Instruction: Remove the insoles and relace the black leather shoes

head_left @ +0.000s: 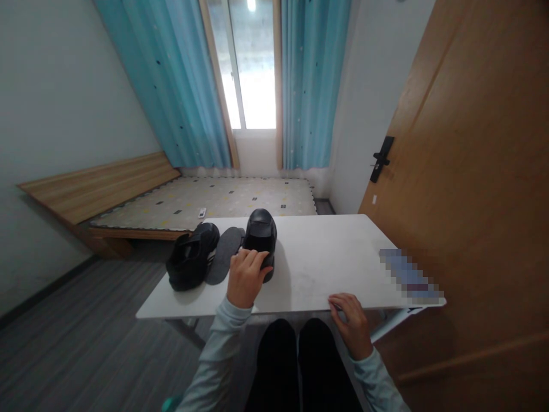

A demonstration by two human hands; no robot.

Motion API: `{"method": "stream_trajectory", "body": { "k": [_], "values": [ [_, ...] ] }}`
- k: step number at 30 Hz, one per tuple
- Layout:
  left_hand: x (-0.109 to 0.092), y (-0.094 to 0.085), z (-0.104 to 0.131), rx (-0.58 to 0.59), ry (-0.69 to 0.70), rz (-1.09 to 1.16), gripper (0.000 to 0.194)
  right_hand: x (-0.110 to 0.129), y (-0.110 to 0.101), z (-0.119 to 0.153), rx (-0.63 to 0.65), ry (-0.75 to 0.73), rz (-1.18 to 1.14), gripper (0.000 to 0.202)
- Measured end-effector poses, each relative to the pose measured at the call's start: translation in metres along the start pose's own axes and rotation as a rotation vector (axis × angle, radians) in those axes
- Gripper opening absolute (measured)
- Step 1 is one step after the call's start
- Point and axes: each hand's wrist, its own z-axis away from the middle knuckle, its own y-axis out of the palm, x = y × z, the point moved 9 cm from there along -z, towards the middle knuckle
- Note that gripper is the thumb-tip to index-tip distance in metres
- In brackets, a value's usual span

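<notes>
A black shoe [261, 225] stands on the white table [317, 257], its toe toward the window. My left hand [247, 276] grips the heel end of this shoe, thumb and fingers pinched at its opening. Left of it lies a grey insole [226, 252], and beyond that another black shoe [191, 257] sits at the table's left side. My right hand [350, 321] rests at the table's front edge, fingers bent and thumb apart, with nothing seen in it.
A blurred flat bluish item [409, 274] lies at the table's right end. Behind the table is a bed [240, 191] with a small white remote [202, 213]. A wooden door [472, 171] stands at the right. My knees are under the front edge.
</notes>
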Motion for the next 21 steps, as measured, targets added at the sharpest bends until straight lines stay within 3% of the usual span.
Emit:
{"method": "stream_trajectory", "body": {
  "k": [5, 10, 16, 21],
  "values": [
    [-0.042, 0.022, -0.006, 0.029, -0.009, 0.094, 0.027, 0.002, -0.002, -0.002, -0.004, -0.007, 0.002, 0.016],
    [-0.070, 0.043, -0.002, 0.069, -0.013, 0.162, 0.029, 0.004, -0.004, -0.004, 0.000, 0.005, 0.010, 0.014],
    [-0.090, 0.053, 0.007, 0.083, -0.028, 0.214, 0.033, 0.004, -0.003, -0.002, 0.004, 0.009, 0.026, 0.014],
    [-0.095, 0.052, 0.010, 0.086, -0.035, 0.256, 0.029, 0.003, -0.005, -0.002, 0.012, 0.024, 0.029, 0.013]
  ]
}}
